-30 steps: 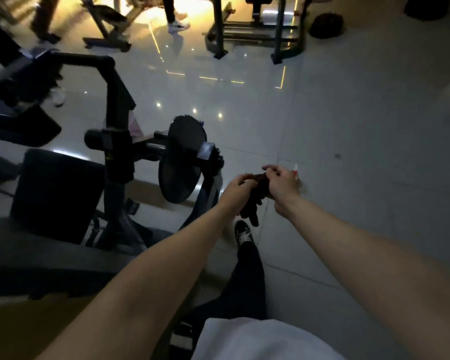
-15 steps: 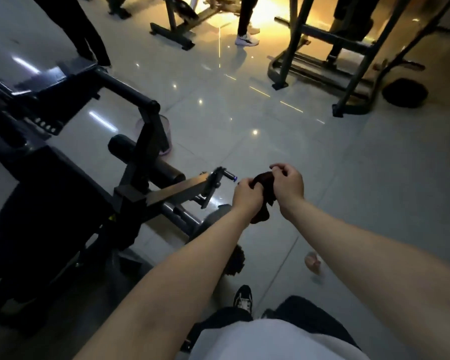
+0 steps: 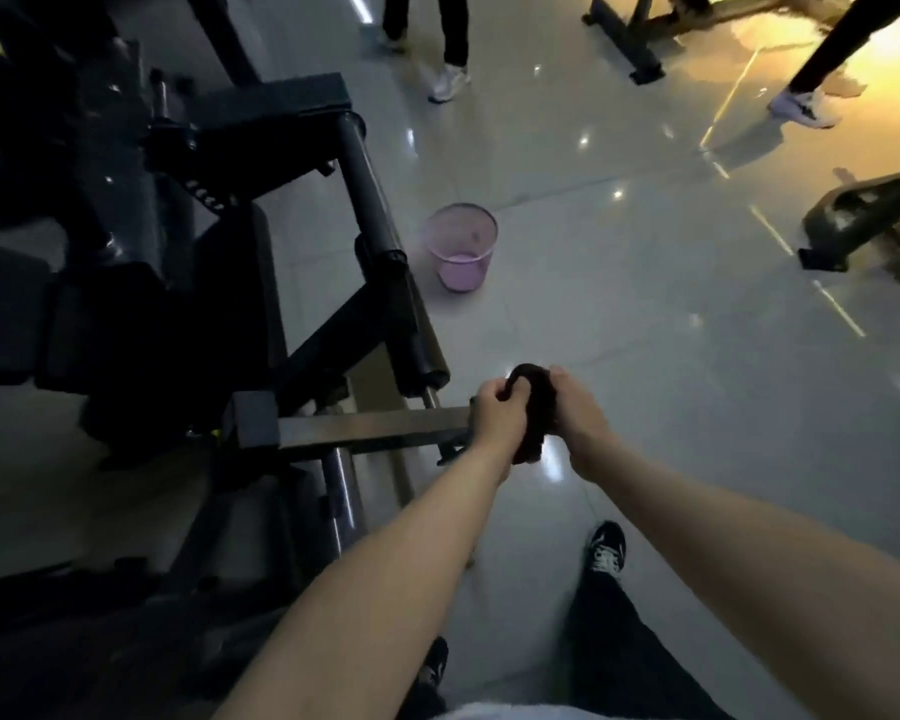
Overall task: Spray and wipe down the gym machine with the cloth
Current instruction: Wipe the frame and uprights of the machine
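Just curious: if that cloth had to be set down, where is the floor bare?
Bare floor spreads right of the right hand, between the pink basket and the person's shoe. Left of the left hand, the gym machine crowds the floor.

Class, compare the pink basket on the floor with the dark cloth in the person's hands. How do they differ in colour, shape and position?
The pink basket is pale; the cloth is nearly black. The basket stands upright on the floor, untouched; the cloth is off the floor, gripped by the left hand and right hand. The basket keeps a round, open shape; the cloth is bunched. Both appear right of the gym machine.
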Demonstrator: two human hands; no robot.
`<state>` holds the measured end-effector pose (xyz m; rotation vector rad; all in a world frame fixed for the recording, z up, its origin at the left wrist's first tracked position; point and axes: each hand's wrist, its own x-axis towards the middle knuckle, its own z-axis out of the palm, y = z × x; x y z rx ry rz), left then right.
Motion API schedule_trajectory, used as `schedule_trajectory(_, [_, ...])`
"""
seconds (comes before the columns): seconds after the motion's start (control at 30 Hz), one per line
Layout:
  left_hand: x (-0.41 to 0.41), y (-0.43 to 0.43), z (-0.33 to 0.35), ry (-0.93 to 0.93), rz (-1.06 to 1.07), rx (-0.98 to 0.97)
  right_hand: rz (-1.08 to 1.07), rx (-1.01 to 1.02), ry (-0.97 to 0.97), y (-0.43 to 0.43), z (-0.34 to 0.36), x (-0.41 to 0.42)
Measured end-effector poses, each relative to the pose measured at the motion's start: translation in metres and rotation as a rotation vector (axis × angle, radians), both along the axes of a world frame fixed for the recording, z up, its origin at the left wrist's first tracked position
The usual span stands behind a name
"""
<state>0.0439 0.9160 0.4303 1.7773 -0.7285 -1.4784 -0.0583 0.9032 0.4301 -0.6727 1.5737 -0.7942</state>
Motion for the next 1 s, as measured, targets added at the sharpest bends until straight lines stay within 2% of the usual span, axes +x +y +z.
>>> schedule_trajectory(0.1, [-0.033,-0.037,-0.002,0.0,0.146,0.066,0.265,0.075,-0.06,-0.049,-0.008,-0.035])
schedule_trajectory(0.2, [-0.065,-0.076,-0.004,0.037,0.226,0.105,0.372,0.075,-0.082,-0.091,-0.003,-0.072])
schedule_trajectory(0.33, [-0.088,-0.117,0.005,0.03,0.235,0.098,0.421,0.049,-0.002,-0.149,0.0,-0.105])
schedule_trajectory(0.47, [-0.091,-0.156,0.0,0.023,0.235,0.063,0.351,0.049,0.04,-0.214,0.005,-0.119])
schedule_trajectory(0.67, [-0.109,-0.247,-0.027,-0.057,0.16,0.116,0.306,0.089,0.053,-0.316,-0.011,-0.125])
schedule_trajectory(0.77, [-0.113,-0.301,-0.041,-0.161,0.173,0.112,0.309,0.09,0.045,-0.365,-0.021,-0.123])
schedule_trajectory(0.9, [-0.113,-0.374,-0.054,-0.241,0.226,0.143,0.399,0.104,0.076,-0.436,-0.031,-0.12])
schedule_trajectory(1.0, [-0.11,-0.422,-0.061,-0.181,0.316,0.19,0.476,0.074,0.112,-0.487,-0.035,-0.106])
